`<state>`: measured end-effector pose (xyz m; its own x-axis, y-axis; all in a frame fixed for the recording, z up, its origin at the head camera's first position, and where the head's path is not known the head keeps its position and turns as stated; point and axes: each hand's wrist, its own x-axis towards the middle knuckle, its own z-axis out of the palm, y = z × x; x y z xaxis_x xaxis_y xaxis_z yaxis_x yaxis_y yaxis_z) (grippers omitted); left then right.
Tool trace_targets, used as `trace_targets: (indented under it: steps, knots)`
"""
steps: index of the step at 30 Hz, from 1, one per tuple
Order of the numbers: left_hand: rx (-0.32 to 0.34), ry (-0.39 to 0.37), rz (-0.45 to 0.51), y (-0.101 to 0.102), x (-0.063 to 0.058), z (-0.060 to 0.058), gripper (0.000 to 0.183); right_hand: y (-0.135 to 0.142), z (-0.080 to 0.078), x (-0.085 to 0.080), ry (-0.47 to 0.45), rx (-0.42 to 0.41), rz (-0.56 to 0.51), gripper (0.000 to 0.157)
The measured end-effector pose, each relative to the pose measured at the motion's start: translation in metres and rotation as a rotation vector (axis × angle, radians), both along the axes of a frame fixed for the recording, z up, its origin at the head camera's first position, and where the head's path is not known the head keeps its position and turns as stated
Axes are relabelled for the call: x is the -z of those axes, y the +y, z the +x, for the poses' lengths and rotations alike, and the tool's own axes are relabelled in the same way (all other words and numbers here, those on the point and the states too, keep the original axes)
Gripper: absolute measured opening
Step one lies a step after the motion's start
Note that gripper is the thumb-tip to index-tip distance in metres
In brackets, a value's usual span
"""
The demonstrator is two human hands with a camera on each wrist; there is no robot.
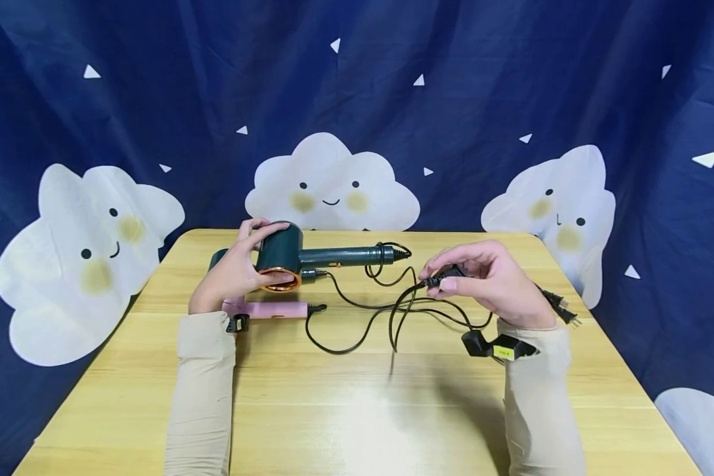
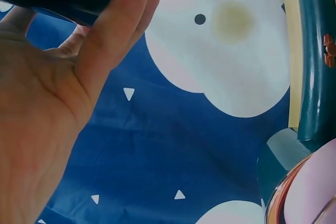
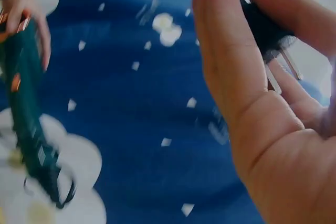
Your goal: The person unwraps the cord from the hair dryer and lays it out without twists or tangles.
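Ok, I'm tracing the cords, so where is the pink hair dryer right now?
In the head view the pink hair dryer lies on the wooden table, left of centre, just in front of the green hair dryer and beside the left hand.

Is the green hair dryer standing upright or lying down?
Lying down: the green hair dryer lies with its handle sideways along the table, its head gripped by the left hand.

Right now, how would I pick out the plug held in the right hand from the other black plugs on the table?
Start at the light wooden table and go to its right half, where the right hand hovers. The black power plug is pinched in those fingers, raised off the surface, its cord trailing left toward the dark green hair dryer. The other black plug lies on the table unheld.
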<state>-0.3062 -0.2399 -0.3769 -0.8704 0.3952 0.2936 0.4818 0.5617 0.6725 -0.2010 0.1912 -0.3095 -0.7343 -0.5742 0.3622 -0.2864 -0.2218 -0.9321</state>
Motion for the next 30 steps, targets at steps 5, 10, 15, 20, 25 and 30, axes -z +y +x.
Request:
trace_targets:
  steps: [5, 10, 15, 20, 25, 30]
  knots:
    - [0.005, 0.005, 0.029, -0.002, -0.002, 0.001, 0.091, 0.009, -0.027, 0.017, -0.147, 0.048, 0.082, 0.034]
    - [0.013, 0.006, 0.062, -0.004, -0.005, 0.003, 0.091, 0.015, -0.049, 0.036, -0.226, 0.090, 0.153, 0.027]
    - [0.021, 0.005, 0.077, -0.005, -0.007, 0.004, 0.089, 0.004, -0.065, 0.057, -0.268, 0.162, 0.320, 0.029]
    - [0.047, 0.026, 0.085, -0.004, -0.008, 0.005, 0.089, -0.015, -0.073, 0.072, -0.216, 0.246, 0.517, 0.028]
    - [0.063, 0.035, 0.086, -0.002, -0.009, 0.006, 0.090, -0.028, -0.074, 0.078, -0.212, 0.335, 0.608, 0.024]
    - [0.073, 0.030, 0.079, -0.001, -0.010, 0.007, 0.090, -0.036, -0.077, 0.086, -0.319, 0.305, 0.558, 0.026]
